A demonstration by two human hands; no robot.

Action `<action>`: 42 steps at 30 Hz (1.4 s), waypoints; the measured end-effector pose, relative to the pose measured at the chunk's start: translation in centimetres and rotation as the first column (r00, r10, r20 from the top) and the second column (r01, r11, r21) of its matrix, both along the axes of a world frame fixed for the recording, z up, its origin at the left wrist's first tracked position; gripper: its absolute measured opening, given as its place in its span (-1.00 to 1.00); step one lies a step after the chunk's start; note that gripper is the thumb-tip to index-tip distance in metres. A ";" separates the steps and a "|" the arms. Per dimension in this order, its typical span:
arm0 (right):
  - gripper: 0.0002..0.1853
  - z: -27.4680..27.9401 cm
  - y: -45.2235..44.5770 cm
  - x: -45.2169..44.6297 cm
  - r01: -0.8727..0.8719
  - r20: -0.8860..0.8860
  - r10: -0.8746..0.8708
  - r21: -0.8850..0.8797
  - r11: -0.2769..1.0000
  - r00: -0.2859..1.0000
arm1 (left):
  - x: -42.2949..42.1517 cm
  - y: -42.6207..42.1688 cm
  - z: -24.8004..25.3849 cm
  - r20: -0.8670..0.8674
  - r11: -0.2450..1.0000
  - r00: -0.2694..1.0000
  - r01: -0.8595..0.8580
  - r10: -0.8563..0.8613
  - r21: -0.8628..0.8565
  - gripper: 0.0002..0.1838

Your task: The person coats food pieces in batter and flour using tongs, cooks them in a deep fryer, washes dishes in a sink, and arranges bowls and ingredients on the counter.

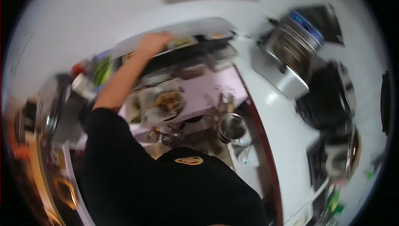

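Note:
My left hand point(156, 43) reaches forward over a long topping case point(187, 51) with a clear raised cover and several food compartments. It is above or just inside the case, beside a compartment of pale greenish food point(182, 42). The fingers are blurred and turned away, so I cannot make out whether they hold anything. Below the forearm, a paper-lined tray point(156, 116) holds brown, fried-looking food point(168, 100). Left of the arm sits a bluish basket point(96, 85) of green vegetables point(102, 70). My right hand is out of view.
A metal pot point(232, 127) stands on the lower level near my body, with small jars point(153, 136) to its left. On the white counter point(270, 97) to the right are a steel appliance point(286, 64) and a black cooker point(328, 97). Red items point(79, 69) lie far left.

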State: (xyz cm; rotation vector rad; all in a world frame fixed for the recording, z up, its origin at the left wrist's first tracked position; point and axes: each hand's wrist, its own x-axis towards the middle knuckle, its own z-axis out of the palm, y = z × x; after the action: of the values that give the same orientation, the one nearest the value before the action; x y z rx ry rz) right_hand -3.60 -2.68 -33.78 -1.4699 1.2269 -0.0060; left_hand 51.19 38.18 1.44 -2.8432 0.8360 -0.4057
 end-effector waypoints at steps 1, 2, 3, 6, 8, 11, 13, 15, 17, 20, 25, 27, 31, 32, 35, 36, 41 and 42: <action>-0.74 0.1 -0.6 2.6 -0.067 0.017 0.068 -0.027 0.997 0.998 | 0.8 0.1 -1.5 0.027 0.993 0.999 0.031 -0.028 -0.111 -0.73; -0.74 0.3 -0.9 5.2 -0.141 0.031 0.142 -0.046 0.989 0.989 | 1.0 -0.2 -2.8 0.191 0.993 0.975 0.117 -0.113 -0.009 -0.76; -0.75 0.5 -1.0 7.9 -0.210 0.041 0.213 -0.068 0.975 0.976 | 1.4 -0.5 -4.2 0.359 0.981 0.913 0.169 -0.194 0.100 -0.77; -0.76 1.1 -0.4 15.4 -0.396 0.066 0.406 -0.124 0.910 0.911 | 1.5 -2.1 -4.4 0.337 0.749 0.900 0.422 -0.277 -0.511 -0.80; -0.76 1.4 0.6 19.8 -0.504 0.078 0.520 -0.160 0.849 0.851 | -0.8 -3.9 -1.2 0.131 0.912 0.966 0.254 -0.223 -0.321 -0.80; -0.77 2.1 3.5 25.7 -0.642 0.090 0.667 -0.201 0.740 0.740 | -0.1 -5.5 -1.0 0.144 0.957 0.968 0.229 -0.205 -0.176 -0.82; -0.77 2.5 5.6 28.6 -0.709 0.093 0.740 -0.226 0.668 0.667 | 2.5 -6.4 -2.8 0.298 0.942 0.915 0.317 -0.271 -0.115 -0.89; -0.78 2.7 7.8 30.9 -0.760 0.097 0.795 -0.244 0.603 0.599 | 4.6 -7.7 -4.2 0.400 0.952 0.892 0.280 -0.210 -0.124 -0.95; -0.78 3.1 9.9 32.4 -0.794 0.100 0.833 -0.257 0.550 0.545 | 4.6 -7.4 -4.7 0.406 0.969 0.895 0.234 -0.182 -0.082 -0.95; -0.78 3.5 12.1 33.5 -0.814 0.101 0.855 -0.267 0.516 0.508 | 3.2 -6.9 -4.6 0.364 0.974 0.920 0.197 -0.144 -0.113 -0.95; -0.78 4.4 12.7 33.1 -0.808 0.132 0.852 -0.271 0.523 0.507 | 2.2 -5.4 -4.0 0.311 0.959 0.938 0.218 -0.154 -0.182 -0.92; -0.78 4.7 11.3 32.2 -0.779 0.154 0.824 -0.268 0.566 0.545 | 3.5 -5.9 -4.8 0.226 0.979 0.972 0.103 -0.061 -0.177 -0.89; -0.77 5.8 6.9 27.1 -0.602 0.228 0.652 -0.257 0.756 0.723 | -0.1 -3.2 -2.0 0.059 0.939 0.978 0.207 -0.198 -0.274 -0.76; -0.77 6.3 6.3 25.6 -0.535 0.249 0.589 -0.253 0.806 0.769 | -2.2 -2.8 0.7 -0.063 0.969 0.986 0.138 -0.154 -0.206 -0.81; -0.77 8.0 4.7 21.3 -0.316 0.329 0.383 -0.239 0.918 0.863 | -5.4 -2.4 3.3 -0.002 0.838 0.994 0.094 -0.112 -0.538 -0.80; -0.76 8.4 4.2 19.9 -0.237 0.355 0.311 -0.237 0.942 0.882 | -7.2 -3.0 3.7 0.197 0.809 0.965 0.253 -0.173 -0.531 -0.79; -0.75 13.4 4.3 17.4 0.233 0.593 -0.095 -0.161 0.959 0.800 | -20.6 -10.8 6.2 -0.096 0.487 0.830 0.224 -0.549 -0.844 -0.81; -0.75 15.2 4.7 18.1 0.318 0.653 -0.163 -0.124 0.940 0.739 | -22.2 -13.7 4.1 0.140 0.256 0.689 0.439 -0.711 -0.861 -0.81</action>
State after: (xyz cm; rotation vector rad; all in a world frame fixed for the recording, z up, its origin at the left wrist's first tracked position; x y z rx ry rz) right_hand 14.46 2.04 -18.60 -1.3196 0.8502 -0.7959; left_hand 29.00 24.45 5.57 -3.3100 2.4473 -0.6507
